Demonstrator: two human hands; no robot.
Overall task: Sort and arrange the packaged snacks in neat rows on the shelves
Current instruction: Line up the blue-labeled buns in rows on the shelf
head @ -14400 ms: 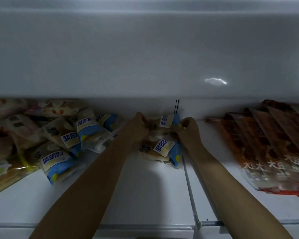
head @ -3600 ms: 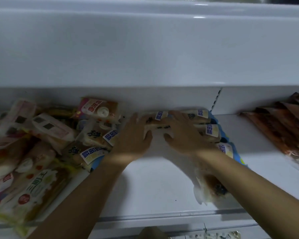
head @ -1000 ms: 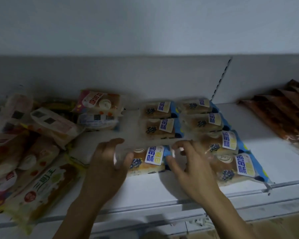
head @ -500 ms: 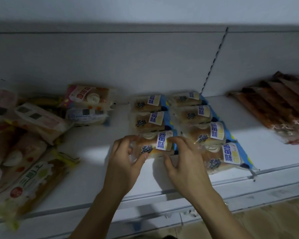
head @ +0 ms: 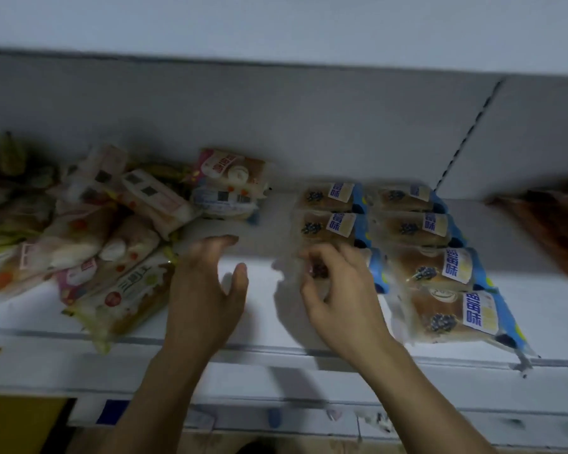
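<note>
Right hand (head: 338,290) nearer, fingers curled on third blueberry bun pack (head: 322,273) at left row's front, long axis across shelf (head: 259,309). Left hand (head: 207,290) spread, holding nothing, just left of pack.

A bare strip of the white shelf (head: 263,257) is lying open between the messy pile of snack bags (head: 89,244) on the left and the two rows of blue bread packs (head: 417,244) on the right. The gray back wall (head: 276,126) is blocking the far end. More room is showing between the blue packs and the brown packs (head: 551,224).
</note>
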